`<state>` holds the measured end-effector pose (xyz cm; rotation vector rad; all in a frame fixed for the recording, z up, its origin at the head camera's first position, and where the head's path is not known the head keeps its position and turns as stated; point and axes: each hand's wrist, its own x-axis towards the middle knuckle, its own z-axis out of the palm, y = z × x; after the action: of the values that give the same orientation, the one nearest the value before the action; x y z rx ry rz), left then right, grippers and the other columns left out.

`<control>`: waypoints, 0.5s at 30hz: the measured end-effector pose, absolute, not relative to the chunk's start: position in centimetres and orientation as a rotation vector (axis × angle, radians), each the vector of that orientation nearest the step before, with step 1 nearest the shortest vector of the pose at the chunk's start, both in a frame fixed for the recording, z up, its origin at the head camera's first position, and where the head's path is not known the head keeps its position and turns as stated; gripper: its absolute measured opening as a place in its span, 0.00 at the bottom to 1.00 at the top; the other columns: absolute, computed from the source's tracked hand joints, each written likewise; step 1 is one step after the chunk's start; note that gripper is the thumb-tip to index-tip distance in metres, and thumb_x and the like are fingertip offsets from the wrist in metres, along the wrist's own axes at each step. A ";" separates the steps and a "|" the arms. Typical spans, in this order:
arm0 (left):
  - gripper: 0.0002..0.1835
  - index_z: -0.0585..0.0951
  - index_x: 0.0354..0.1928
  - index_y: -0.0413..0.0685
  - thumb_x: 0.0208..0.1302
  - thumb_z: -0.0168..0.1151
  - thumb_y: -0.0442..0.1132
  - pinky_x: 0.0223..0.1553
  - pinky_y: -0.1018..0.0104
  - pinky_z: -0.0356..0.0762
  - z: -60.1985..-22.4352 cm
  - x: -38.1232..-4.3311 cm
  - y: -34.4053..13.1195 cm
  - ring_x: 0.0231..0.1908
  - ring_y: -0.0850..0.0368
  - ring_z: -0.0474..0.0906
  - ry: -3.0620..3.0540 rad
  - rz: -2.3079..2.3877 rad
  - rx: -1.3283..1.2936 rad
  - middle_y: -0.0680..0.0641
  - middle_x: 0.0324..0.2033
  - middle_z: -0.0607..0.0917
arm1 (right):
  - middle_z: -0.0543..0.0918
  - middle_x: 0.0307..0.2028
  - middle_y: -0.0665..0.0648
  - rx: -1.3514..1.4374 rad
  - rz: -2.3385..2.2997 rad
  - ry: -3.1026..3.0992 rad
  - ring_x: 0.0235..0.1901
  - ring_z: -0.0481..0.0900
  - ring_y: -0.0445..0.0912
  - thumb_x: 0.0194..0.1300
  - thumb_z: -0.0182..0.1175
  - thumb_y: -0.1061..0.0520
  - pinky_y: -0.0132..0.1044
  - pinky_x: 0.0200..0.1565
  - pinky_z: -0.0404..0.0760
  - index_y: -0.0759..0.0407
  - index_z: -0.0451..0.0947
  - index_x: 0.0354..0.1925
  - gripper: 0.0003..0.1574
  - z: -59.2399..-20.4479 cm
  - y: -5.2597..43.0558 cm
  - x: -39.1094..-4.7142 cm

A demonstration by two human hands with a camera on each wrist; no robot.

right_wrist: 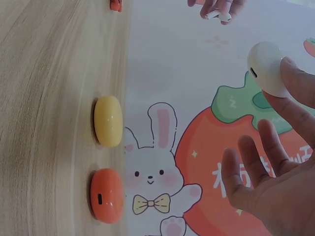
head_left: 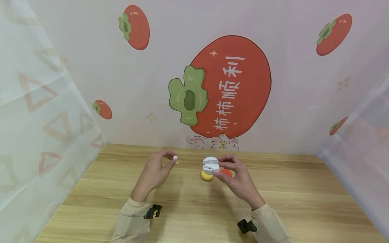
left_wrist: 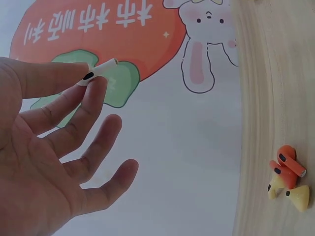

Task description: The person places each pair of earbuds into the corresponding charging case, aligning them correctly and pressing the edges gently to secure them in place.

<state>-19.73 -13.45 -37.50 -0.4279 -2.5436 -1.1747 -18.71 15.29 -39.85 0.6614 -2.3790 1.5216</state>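
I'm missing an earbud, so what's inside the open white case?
The white case, held by the right hand, stands open. Its tray shows two small dark marks, but no earbud is clearly visible. The left hand pinches a white earbud.

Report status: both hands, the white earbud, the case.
Left hand pinches white earbud at fingertips, raised. Right hand holds open white case. Yellow case and orange case on table beneath; nothing between earbud and case.
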 end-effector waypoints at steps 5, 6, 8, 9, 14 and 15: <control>0.06 0.85 0.44 0.43 0.66 0.67 0.34 0.56 0.43 0.69 -37.3 -19.6 -13.2 0.50 0.44 0.77 -2.515 -1.182 -0.455 0.48 0.38 0.86 | 0.78 0.52 0.52 0.667 1.488 -2.376 0.55 0.74 0.49 0.60 0.74 0.59 0.52 0.55 0.76 0.58 0.89 0.47 0.16 -39.8 15.2 -18.6; 0.06 0.85 0.44 0.44 0.67 0.67 0.34 0.57 0.43 0.69 -37.3 -19.5 -13.1 0.51 0.44 0.78 -2.506 -1.185 -0.466 0.48 0.39 0.86 | 0.78 0.52 0.52 0.668 1.483 -2.375 0.55 0.74 0.49 0.60 0.74 0.59 0.51 0.55 0.77 0.58 0.89 0.47 0.16 -39.8 15.2 -18.6; 0.07 0.85 0.45 0.44 0.67 0.67 0.35 0.58 0.43 0.70 -37.1 -19.4 -13.0 0.53 0.44 0.77 -2.484 -1.191 -0.491 0.47 0.41 0.86 | 0.78 0.51 0.52 0.666 1.475 -2.374 0.55 0.74 0.49 0.60 0.75 0.59 0.51 0.55 0.77 0.58 0.89 0.47 0.16 -39.8 15.2 -18.6; 0.07 0.86 0.45 0.44 0.68 0.67 0.35 0.58 0.44 0.71 -37.1 -19.3 -12.9 0.53 0.44 0.77 -2.474 -1.199 -0.500 0.47 0.42 0.86 | 0.78 0.51 0.52 0.667 1.471 -2.372 0.55 0.74 0.48 0.60 0.75 0.59 0.50 0.55 0.77 0.58 0.89 0.47 0.16 -39.8 15.2 -18.6; 0.08 0.87 0.45 0.43 0.67 0.68 0.36 0.55 0.46 0.73 -36.8 -19.0 -12.3 0.53 0.46 0.76 -2.401 -1.233 -0.553 0.48 0.45 0.83 | 0.78 0.51 0.53 0.661 1.460 -2.361 0.54 0.74 0.49 0.59 0.75 0.60 0.51 0.55 0.75 0.59 0.89 0.46 0.16 -39.8 15.0 -18.5; 0.07 0.87 0.45 0.43 0.67 0.69 0.36 0.55 0.46 0.73 -36.7 -19.0 -12.1 0.53 0.47 0.75 -2.384 -1.245 -0.565 0.48 0.45 0.83 | 0.78 0.51 0.53 0.658 1.458 -2.360 0.54 0.74 0.49 0.58 0.76 0.60 0.51 0.55 0.75 0.59 0.89 0.46 0.16 -39.9 15.0 -18.5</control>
<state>-18.95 -12.13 -36.74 -0.5646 -2.3839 -1.2454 -18.51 15.01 -39.86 0.6584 -2.3598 1.4578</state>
